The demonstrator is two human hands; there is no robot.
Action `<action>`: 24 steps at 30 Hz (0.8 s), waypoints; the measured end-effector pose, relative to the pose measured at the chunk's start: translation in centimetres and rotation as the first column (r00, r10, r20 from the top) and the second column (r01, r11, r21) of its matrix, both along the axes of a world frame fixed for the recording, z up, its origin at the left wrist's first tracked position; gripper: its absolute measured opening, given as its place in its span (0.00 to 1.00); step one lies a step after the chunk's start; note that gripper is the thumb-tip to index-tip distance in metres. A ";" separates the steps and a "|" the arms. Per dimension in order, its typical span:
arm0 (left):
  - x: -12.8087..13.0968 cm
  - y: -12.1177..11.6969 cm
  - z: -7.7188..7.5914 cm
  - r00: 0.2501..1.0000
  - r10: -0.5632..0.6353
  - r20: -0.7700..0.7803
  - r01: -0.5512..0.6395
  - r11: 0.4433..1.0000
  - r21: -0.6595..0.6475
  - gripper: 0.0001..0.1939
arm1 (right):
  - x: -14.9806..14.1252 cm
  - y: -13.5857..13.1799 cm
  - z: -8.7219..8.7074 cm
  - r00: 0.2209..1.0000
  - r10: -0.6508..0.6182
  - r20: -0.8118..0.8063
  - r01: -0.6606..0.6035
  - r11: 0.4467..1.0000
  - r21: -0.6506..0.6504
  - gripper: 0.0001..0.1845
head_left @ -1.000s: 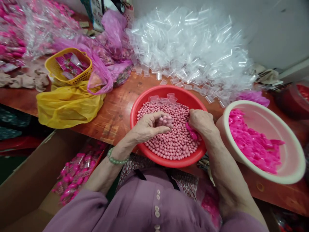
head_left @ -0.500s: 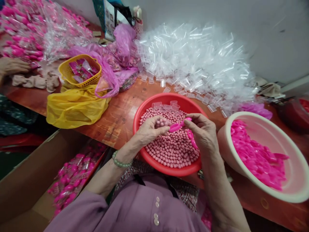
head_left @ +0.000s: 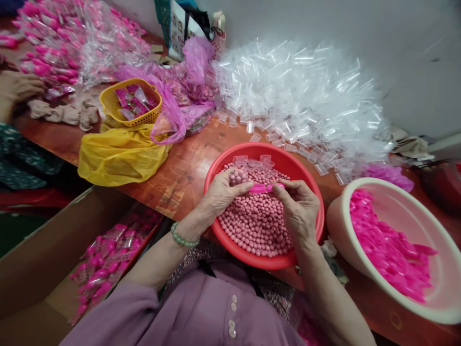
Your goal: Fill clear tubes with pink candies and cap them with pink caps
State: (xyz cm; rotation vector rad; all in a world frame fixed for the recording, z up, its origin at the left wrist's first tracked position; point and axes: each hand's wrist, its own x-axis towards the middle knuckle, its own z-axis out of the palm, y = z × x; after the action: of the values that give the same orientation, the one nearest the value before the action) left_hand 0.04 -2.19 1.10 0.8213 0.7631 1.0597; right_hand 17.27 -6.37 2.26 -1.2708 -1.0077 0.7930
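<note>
My left hand (head_left: 220,193) is closed round a cluster of pink beads (head_left: 237,177), seemingly inside a clear tube. At its thumb tip is a bright pink plastic piece (head_left: 257,188). My right hand (head_left: 300,204) pinches another bright pink plastic piece (head_left: 276,186), end to end with the first. Whether the two are joined cannot be made out. Both hands hover over a red basin (head_left: 211,185) of loose pink beads (head_left: 257,226). A few short clear tubes (head_left: 265,159) lie on the beads at the basin's far side.
A pale basin (head_left: 396,192) of bright pink parts (head_left: 389,245) stands right. Clear tubes (head_left: 302,91) are heaped behind. To the left are a yellow basket (head_left: 108,103), a yellow bag (head_left: 122,158) and a co-worker's hand (head_left: 23,86). Below, a cardboard box (head_left: 46,245) holds pink packs.
My right hand has moved slightly down, bringing its pink piece level with the one at my left hand. The dangling pink part beneath it no longer shows. The whole view has shifted a little.
</note>
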 end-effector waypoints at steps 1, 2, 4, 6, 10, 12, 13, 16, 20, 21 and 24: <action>0.0 0.0 0.0 1.000 0.002 0.020 -0.002 1.000 -0.008 0.22 | 0.1 0.0 0.0 0.999 0.011 0.035 -0.011 1.000 -0.004 0.15; 0.0 0.0 0.0 1.000 -0.003 0.031 0.004 1.000 -0.013 0.22 | 0.1 -0.1 -0.1 0.997 0.027 0.078 -0.026 1.000 -0.011 0.15; 0.0 0.0 0.0 0.999 -0.018 0.033 0.018 1.000 -0.010 0.23 | 0.4 -0.1 -0.1 0.984 0.058 0.166 -0.055 0.998 -0.020 0.14; -0.2 0.0 0.1 1.000 -0.018 0.026 0.018 1.000 -0.011 0.23 | 0.6 -0.1 -0.1 0.969 0.093 0.229 -0.088 0.996 -0.031 0.14; -0.4 -0.3 0.3 1.000 -0.013 -0.014 0.013 1.000 -0.018 0.21 | 1.2 -0.1 -0.1 0.907 0.284 0.310 -0.257 0.958 -0.123 0.13; -0.5 -0.3 0.4 0.999 -0.016 -0.033 0.016 1.000 -0.011 0.21 | 1.3 -0.2 0.0 0.883 0.333 0.330 -0.299 0.942 -0.150 0.13; -0.5 -0.3 0.5 0.999 -0.016 -0.035 0.016 1.000 -0.010 0.21 | 1.2 -0.2 0.0 0.890 0.322 0.324 -0.287 0.946 -0.150 0.13; -0.5 -0.2 0.4 1.000 -0.014 -0.021 0.013 1.000 -0.021 0.21 | 0.8 -0.3 0.2 0.953 0.201 0.226 -0.176 0.976 -0.125 0.12; -0.4 0.0 0.3 1.000 -0.028 -0.014 0.028 1.000 -0.012 0.20 | -0.3 -0.2 0.3 0.996 0.031 0.081 -0.026 0.997 -0.066 0.12; -0.3 0.0 0.3 0.999 -0.030 -0.016 0.030 1.000 -0.006 0.19 | -0.6 -0.1 0.3 0.998 0.006 0.064 -0.003 0.999 -0.047 0.12; -0.3 0.0 0.3 0.999 -0.040 -0.035 0.041 0.999 0.013 0.18 | -1.4 -0.1 0.2 0.998 -0.041 0.043 0.041 0.999 0.001 0.11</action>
State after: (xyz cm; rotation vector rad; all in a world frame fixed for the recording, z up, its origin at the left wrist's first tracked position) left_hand -0.22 -2.22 1.38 0.8656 0.7665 1.0175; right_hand 15.92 -6.45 2.43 -1.3089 -1.0137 0.7366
